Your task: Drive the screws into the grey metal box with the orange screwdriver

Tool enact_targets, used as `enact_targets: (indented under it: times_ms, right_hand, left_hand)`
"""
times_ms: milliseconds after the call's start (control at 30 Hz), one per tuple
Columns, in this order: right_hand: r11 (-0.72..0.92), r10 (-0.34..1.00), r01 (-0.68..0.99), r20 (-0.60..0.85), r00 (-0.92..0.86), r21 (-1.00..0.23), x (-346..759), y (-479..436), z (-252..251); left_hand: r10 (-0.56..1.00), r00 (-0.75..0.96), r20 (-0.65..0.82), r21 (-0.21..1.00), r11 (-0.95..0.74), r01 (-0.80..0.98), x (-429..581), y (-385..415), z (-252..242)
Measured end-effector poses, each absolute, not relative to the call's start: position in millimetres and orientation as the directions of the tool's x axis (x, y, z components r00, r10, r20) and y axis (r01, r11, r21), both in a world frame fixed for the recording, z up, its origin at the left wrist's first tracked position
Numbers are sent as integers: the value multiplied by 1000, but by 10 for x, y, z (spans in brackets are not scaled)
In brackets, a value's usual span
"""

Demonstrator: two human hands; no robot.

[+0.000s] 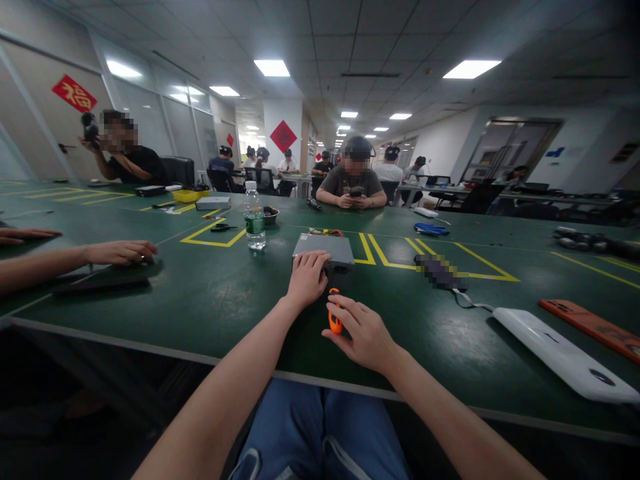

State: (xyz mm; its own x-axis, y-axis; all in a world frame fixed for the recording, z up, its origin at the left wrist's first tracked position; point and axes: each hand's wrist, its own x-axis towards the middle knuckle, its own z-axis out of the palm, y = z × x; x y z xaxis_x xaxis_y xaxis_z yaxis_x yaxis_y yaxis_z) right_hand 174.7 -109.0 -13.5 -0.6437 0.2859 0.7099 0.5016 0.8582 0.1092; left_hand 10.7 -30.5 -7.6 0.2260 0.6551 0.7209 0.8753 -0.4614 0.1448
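Observation:
A grey metal computer power supply [336, 248] sits on the green table in front of me, with coloured wires at its far side and a socket in its near face. My left hand [309, 275] grips its near left part, fingers over the top. Close to the box's near side, my right hand [363, 333] has its thumb and fingers bent around a small bright orange tool [335, 324]. The fingers cover part of this tool, so its exact kind is unclear.
Left of the power supply stands a water bottle [255, 220], a small bowl [271, 215] behind it. Rightward lie a white power bank [563, 352], its cable, and an orange phone [595, 323]. Another person's hand [120, 253] rests at left; someone sits opposite [353, 180].

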Motion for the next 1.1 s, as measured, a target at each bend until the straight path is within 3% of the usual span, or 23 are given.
enact_targets:
  times_ms: [133,200,267,467,733,900,1000,1100]
  right_hand:
    - [872,388,477,749,-538,-109,1767,-1066,-192]
    - [885,394,442,739,-547,-145,1783,-1078,-179]
    - [898,372,423,715,-592,-117,1792,-1101,-141]
    - [869,266,478,696,-667,126,1774,-1116,-91]
    - [895,293,446,771,-565,-14,1771,-1093,-147]
    - [876,289,471,676,-678,98,1748,-1144,-80]
    - [866,243,475,701,-670,154,1732,-1134,-97]
    - [872,232,472,739,-633,130,1729,-1107,-144]
  left_hand:
    - [662,226,715,143,-455,879,107,-303,-76]
    - [655,228,720,138,-457,879,107,-301,-76]
    - [650,227,725,135,-457,879,107,-299,-78]
    - [652,228,723,137,-460,877,105,-299,-80]
    - [664,224,714,146,-453,879,110,-302,-68]
    - [653,217,725,153,-460,875,112,-291,-75]
    - [650,220,727,153,-466,871,109,-289,-78]
    - [648,218,730,154,-467,871,108,-289,-80]
